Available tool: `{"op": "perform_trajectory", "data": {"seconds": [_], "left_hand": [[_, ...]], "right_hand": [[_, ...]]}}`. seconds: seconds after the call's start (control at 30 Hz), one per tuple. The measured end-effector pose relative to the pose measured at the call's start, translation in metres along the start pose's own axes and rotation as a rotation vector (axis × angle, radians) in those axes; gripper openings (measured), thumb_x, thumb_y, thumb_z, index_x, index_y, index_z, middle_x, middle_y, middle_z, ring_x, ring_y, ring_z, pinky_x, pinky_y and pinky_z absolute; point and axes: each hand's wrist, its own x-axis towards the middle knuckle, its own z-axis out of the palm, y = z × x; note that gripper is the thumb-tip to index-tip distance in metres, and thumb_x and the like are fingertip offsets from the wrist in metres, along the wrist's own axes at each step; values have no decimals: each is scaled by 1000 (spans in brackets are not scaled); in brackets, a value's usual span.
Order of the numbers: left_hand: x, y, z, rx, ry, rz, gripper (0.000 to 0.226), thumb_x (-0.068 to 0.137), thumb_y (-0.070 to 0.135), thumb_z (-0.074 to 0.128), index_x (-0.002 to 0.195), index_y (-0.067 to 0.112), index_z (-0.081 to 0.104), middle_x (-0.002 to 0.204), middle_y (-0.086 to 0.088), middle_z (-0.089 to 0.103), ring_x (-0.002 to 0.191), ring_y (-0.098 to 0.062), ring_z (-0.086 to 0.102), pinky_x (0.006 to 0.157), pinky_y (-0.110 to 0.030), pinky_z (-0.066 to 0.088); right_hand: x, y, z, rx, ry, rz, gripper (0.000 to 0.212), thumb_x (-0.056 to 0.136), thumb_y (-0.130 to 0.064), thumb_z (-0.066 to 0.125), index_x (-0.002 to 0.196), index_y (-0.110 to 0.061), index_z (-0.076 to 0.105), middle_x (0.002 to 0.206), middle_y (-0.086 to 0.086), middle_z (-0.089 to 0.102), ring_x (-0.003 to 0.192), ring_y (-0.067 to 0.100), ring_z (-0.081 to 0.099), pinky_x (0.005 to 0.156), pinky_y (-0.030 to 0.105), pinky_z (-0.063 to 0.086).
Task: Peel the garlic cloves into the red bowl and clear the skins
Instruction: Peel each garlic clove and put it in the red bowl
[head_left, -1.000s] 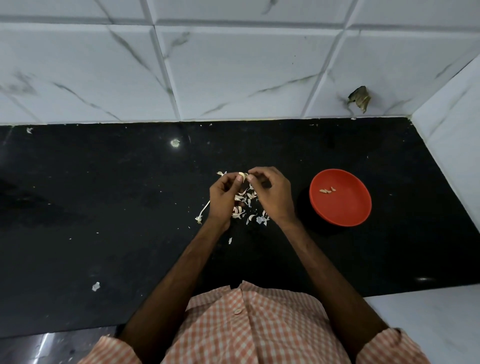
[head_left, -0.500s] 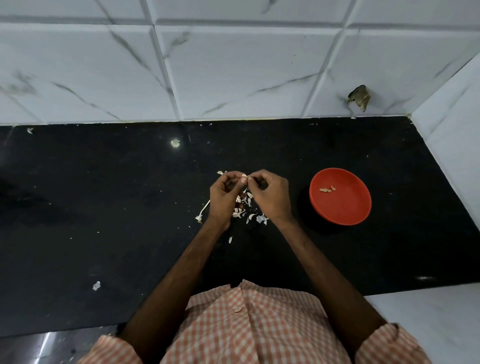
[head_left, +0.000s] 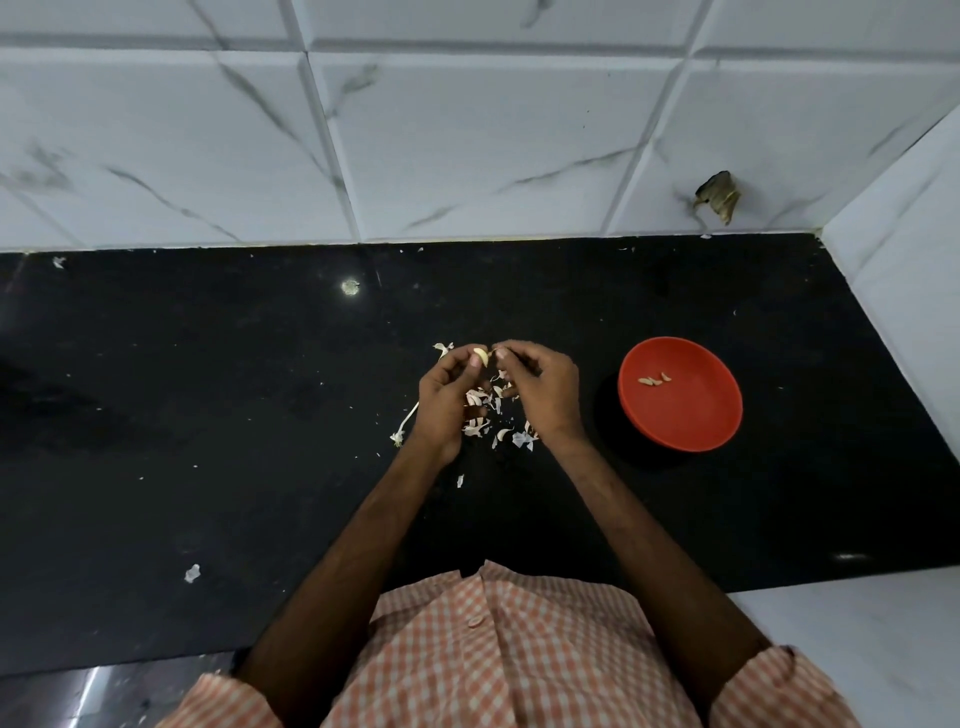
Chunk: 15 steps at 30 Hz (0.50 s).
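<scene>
Since a sec ago the clove (head_left: 482, 357) shows barer, pinched in left hand (head_left: 444, 400) fingers, right hand (head_left: 545, 389) fingers nipping its tip, over skins (head_left: 480, 408) on desk (head_left: 208, 415), left of bowl (head_left: 685, 421), so prob. nearly peeled.

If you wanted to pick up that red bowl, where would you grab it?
The red bowl is shallow, round and handleless, so I'd pinch its near-left rim, coming from the right hand side; the peeled cloves lie farther back.
</scene>
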Motion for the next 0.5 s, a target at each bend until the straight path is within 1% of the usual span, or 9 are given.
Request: {"op": "perform_trajectory", "data": {"seconds": [0.1,0.17,0.23,0.27,0.3,0.33,0.4,0.47,0.5], "left_hand": [[-1,4,-3,-112,-25,-58,15,101,18,54,111,14,65,100,4,67,77,-7,60,56,-22,49],[-2,6,-4,-171,-45,-76,15,102,17,53,110,17,65,104,6,70,76,-6,62,55,-21,49],[-1,6,-4,-199,-52,-91,16,102,16,52,111,18,64,106,5,70,77,-6,63,54,-21,50],[-1,5,-4,-205,-55,-98,16,102,16,52,112,18,65,107,4,69,78,-6,63,54,-21,50],[-1,5,-3,-207,-58,-104,16,101,17,53,112,17,65,107,4,69,78,-6,63,55,-21,50],[-1,5,-3,-208,-60,-107,16,101,17,53,112,16,64,108,3,68,78,-6,63,54,-21,50],[-1,5,-3,-214,-54,-113,16,101,16,54,112,15,64,109,1,68,77,-7,64,53,-21,50],[-1,6,-4,-220,-51,-112,15,101,15,53,111,15,64,108,1,71,76,-8,66,51,-21,50],[-1,7,-3,-213,-54,-109,14,101,15,53,109,15,64,108,1,71,75,-9,66,51,-21,50]], "right_hand": [[2,13,-4,-30,25,50,22,96,-4,65,116,-9,74,103,-1,73,87,13,73,71,32,64],[3,20,-5,-100,-2,82,28,98,-3,62,124,-8,70,112,3,73,98,12,72,82,30,62],[3,21,-5,-190,-52,74,33,100,-9,60,132,-9,65,122,4,71,108,6,66,91,17,54],[2,19,-5,-235,-68,47,33,101,-10,58,134,-9,64,125,4,70,110,2,63,91,9,49],[1,16,-3,-272,-64,6,31,101,-9,57,132,-9,65,126,4,69,112,2,61,91,6,46],[1,14,-3,-291,-40,-42,28,101,-7,57,127,-8,68,124,4,70,112,4,61,92,10,47],[2,8,-2,-256,34,-123,22,98,0,57,112,-8,73,111,3,73,103,7,66,90,23,55],[3,4,-1,-165,74,-152,20,96,4,56,101,-7,72,99,2,72,90,7,68,81,24,58],[3,2,0,-123,72,-152,19,97,4,56,101,-6,71,98,2,71,89,8,68,79,23,57]]}}
